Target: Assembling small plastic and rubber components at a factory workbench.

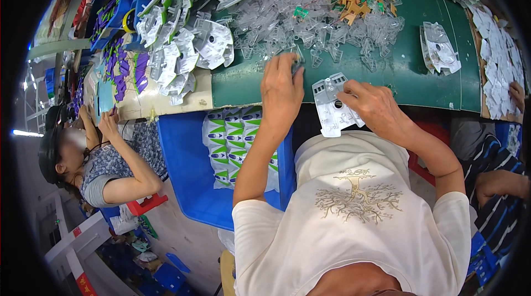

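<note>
My right hand grips a white plastic housing half by its right side, above my lap at the table's front edge. The housing has a round dark hole and a row of dark slots along its top. My left hand is at the near edge of a large heap of clear plastic pieces. Its thumb and fingers close on a small clear piece, partly hidden by the fingers. Another white housing lies apart on the green table to the right.
White-and-green housings are piled at the left. Red wires with small tan parts lie behind the clear heap. A blue bin holds stacked housings below the table. A co-worker handles purple parts at left; another person's hand shows far right.
</note>
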Motion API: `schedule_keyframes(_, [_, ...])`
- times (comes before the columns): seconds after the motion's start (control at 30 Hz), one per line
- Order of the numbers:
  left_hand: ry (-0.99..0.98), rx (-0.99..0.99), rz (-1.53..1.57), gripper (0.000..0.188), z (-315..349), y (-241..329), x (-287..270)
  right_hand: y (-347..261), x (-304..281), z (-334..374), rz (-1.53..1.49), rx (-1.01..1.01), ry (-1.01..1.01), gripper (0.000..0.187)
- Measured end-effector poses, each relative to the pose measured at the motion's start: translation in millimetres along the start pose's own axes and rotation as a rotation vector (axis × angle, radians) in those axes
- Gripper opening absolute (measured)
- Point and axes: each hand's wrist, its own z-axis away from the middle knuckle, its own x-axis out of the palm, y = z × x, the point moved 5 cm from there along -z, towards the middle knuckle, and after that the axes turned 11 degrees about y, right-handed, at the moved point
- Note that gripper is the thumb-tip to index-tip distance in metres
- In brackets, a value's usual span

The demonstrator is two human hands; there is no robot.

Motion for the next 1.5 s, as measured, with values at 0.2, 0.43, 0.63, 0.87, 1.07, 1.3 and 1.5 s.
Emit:
schedule_keyframes(0.2, [-0.113, 0.163, 0.246, 0.029, 41, 28, -13, 6, 1, -3, -0.025, -0.043, 0.053, 0.025])
schedule_keyframes(0.43, [-0.243, 0.348, 0.157, 0.03, 43, 43, -2, 10, 0, -3, -0.095, -0.139, 0.217, 0.017])
schedule_keyframes(0.63, [-0.22, 0.395, 0.067, 0.025, 47, 45, 1, 15, 3, -3, -0.16, -0.033, 0.228, 0.015])
schedule_keyframes(0.87, [-0.046, 0.339, 0.171, 0.026, 63, 35, 8, 22, -3, 7, -0.213, 0.115, 0.2, 0.019])
schedule_keyframes(1.07, [-0.038, 0.173, 0.413, 0.054, 59, 36, 18, 17, -14, 20, -0.284, 0.166, 0.166, 0.036])
schedule_keyframes(1.3, [-0.31, 0.233, 0.343, 0.072, 49, 43, 19, 15, -31, 18, -0.343, 0.172, 0.221, 0.022])
schedule_keyframes(1.5, [-0.285, 0.188, 0.328, 0.073, 54, 42, 19, 5, -35, 32, -0.481, 0.123, 0.315, 0.025])
